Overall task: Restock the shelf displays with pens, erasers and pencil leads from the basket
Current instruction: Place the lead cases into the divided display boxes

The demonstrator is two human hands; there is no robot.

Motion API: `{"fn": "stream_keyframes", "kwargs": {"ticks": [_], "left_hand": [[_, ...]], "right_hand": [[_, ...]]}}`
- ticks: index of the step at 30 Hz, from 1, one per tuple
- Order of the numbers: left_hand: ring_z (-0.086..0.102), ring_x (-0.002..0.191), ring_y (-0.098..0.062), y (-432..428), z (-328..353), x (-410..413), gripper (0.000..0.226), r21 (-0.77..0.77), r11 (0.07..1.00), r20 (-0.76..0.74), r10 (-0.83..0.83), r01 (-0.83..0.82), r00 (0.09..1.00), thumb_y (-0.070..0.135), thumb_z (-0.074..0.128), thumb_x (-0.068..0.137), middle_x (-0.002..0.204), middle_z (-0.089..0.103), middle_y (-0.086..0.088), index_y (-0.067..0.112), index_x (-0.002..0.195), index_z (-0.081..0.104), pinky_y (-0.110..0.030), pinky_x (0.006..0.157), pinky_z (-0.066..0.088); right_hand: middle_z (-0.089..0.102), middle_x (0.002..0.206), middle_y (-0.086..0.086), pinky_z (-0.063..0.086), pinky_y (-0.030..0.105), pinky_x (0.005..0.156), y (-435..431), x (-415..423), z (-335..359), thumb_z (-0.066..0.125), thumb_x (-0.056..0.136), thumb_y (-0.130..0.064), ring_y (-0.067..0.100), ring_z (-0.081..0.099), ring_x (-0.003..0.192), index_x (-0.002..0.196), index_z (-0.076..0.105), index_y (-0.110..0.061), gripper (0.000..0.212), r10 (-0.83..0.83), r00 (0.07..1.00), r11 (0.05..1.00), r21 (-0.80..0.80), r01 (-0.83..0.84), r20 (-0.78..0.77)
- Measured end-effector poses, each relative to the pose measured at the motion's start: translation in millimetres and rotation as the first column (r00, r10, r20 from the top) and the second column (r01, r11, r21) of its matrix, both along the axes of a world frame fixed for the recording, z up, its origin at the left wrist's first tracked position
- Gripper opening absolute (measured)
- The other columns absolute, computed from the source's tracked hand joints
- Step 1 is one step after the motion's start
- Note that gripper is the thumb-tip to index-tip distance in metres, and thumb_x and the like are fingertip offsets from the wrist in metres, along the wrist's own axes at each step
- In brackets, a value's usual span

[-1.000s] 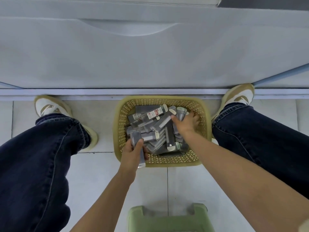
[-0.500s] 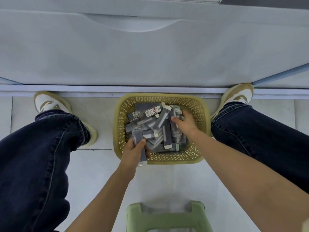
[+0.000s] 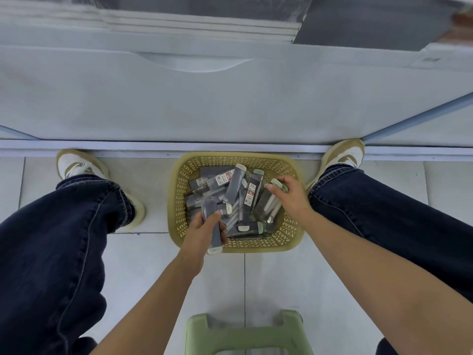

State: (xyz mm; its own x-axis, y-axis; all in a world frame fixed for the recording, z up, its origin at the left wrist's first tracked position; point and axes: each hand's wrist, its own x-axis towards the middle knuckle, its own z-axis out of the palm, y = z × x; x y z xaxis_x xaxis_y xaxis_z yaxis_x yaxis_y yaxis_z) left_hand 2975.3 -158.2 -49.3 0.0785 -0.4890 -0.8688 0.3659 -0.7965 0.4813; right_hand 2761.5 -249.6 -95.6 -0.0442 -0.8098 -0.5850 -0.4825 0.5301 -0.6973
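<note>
A yellow perforated basket sits on the floor between my feet, holding several grey pencil lead cases with pale caps and red-and-white labels. My left hand hovers over the basket's near left corner and grips a small stack of lead cases, thumb on top. My right hand is at the basket's right side, fingers curled round one or two clear lead cases by their pale green cap end, tilting them up out of the pile.
A white shelf base with a drawer front stands right behind the basket. My legs in dark jeans and tan-and-white shoes flank the basket. A green plastic stool is below me on the pale tiled floor.
My right hand has shifted from the middle of the pile to the basket's right side and lifted lead cases by their cap end. My left hand keeps its stack, nearly still.
</note>
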Motion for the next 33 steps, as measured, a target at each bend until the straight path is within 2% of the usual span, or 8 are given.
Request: {"fn": "stream_keyframes", "kwargs": {"ticks": [4, 9, 11, 14, 19, 22, 26, 33], "left_hand": [[0.057, 0.062, -0.023, -8, 17, -2, 0.017, -0.02, 1.0, -0.016, -0.004, 0.004, 1.0, 0.025, 0.064, 0.092, 0.074, 0.059, -0.011, 0.012, 0.1, 0.057, -0.037, 0.062, 0.05], [0.057, 0.074, -0.026, -16, 47, -9, 0.035, -0.147, 0.981, 0.068, -0.121, 0.129, 0.99, 0.036, 0.067, 0.087, 0.082, 0.059, -0.009, 0.01, 0.106, 0.056, -0.037, 0.07, 0.052], [0.062, 0.077, -0.022, -20, 63, -12, 0.041, -0.18, 0.971, 0.111, -0.137, 0.156, 0.984, 0.043, 0.072, 0.082, 0.086, 0.064, -0.004, 0.016, 0.109, 0.057, -0.033, 0.07, 0.055], [0.072, 0.084, -0.015, -24, 89, -18, 0.058, -0.241, 0.949, 0.091, -0.186, 0.203, 0.978, 0.052, 0.079, 0.064, 0.096, 0.074, 0.002, 0.022, 0.11, 0.06, -0.032, 0.073, 0.056], [0.07, 0.098, -0.026, -22, 136, -35, 0.077, -0.341, 0.88, 0.079, -0.325, 0.332, 0.942, 0.05, 0.087, 0.055, 0.106, 0.073, -0.008, 0.011, 0.117, 0.063, -0.044, 0.089, 0.054], [0.071, 0.094, -0.025, -22, 167, -48, 0.069, -0.362, 0.868, 0.119, -0.318, 0.34, 0.94, 0.044, 0.089, 0.055, 0.102, 0.075, -0.007, 0.013, 0.112, 0.066, -0.039, 0.08, 0.055], [0.073, 0.086, -0.02, -26, 213, -61, 0.048, -0.423, 0.872, 0.06, -0.244, 0.246, 0.968, 0.033, 0.084, 0.062, 0.096, 0.076, -0.005, 0.017, 0.104, 0.068, -0.036, 0.07, 0.06], [0.071, 0.074, -0.015, -23, 287, -62, 0.034, -0.531, 0.817, 0.113, -0.194, 0.224, 0.975, 0.022, 0.077, 0.078, 0.09, 0.076, -0.005, 0.012, 0.108, 0.065, -0.023, 0.058, 0.054]], "right_hand": [[0.063, 0.104, 0.003, 0.044, 0.026, 0.08, -10, -8, 21, 0.068, 0.088, -0.03, 0.017, 0.057, 0.096, 0.108, 0.062, -0.009, 0.029, 0.063, 0.997, 0.997, 0.036, -0.065, 0.055], [0.067, 0.089, 0.0, 0.051, 0.022, 0.066, -16, 0, 64, 0.072, 0.082, -0.036, 0.014, 0.062, 0.08, 0.099, 0.066, -0.016, 0.026, 0.111, 0.95, 0.98, 0.124, -0.153, 0.291], [0.071, 0.092, 0.003, 0.055, 0.025, 0.072, -17, 7, 84, 0.075, 0.079, -0.036, 0.016, 0.065, 0.085, 0.099, 0.069, -0.017, 0.028, 0.121, 0.923, 0.976, 0.125, -0.178, 0.366], [0.072, 0.103, 0.009, 0.05, 0.04, 0.089, -16, 15, 120, 0.076, 0.078, -0.038, 0.023, 0.065, 0.094, 0.099, 0.072, -0.018, 0.029, 0.188, 0.892, 0.971, 0.058, -0.231, 0.411], [0.068, 0.077, -0.006, 0.047, 0.023, 0.071, -6, 19, 182, 0.074, 0.083, -0.022, 0.008, 0.061, 0.076, 0.086, 0.071, -0.019, 0.005, 0.231, 0.88, 0.973, -0.115, -0.201, 0.416], [0.068, 0.082, -0.001, 0.049, 0.031, 0.078, 1, 19, 219, 0.077, 0.08, -0.017, 0.013, 0.062, 0.081, 0.085, 0.07, -0.017, 0.009, 0.162, 0.905, 0.974, -0.212, -0.082, 0.393], [0.069, 0.107, 0.004, 0.052, 0.029, 0.088, 6, 10, 270, 0.073, 0.084, -0.02, 0.012, 0.066, 0.097, 0.111, 0.067, -0.013, 0.028, 0.106, 0.896, 0.961, -0.277, 0.02, 0.431], [0.061, 0.121, 0.021, 0.048, 0.038, 0.096, 18, -16, 350, 0.054, 0.094, 0.0, 0.026, 0.059, 0.107, 0.132, 0.052, 0.003, 0.038, 0.286, 0.789, 0.946, -0.29, -0.143, 0.544]]}}
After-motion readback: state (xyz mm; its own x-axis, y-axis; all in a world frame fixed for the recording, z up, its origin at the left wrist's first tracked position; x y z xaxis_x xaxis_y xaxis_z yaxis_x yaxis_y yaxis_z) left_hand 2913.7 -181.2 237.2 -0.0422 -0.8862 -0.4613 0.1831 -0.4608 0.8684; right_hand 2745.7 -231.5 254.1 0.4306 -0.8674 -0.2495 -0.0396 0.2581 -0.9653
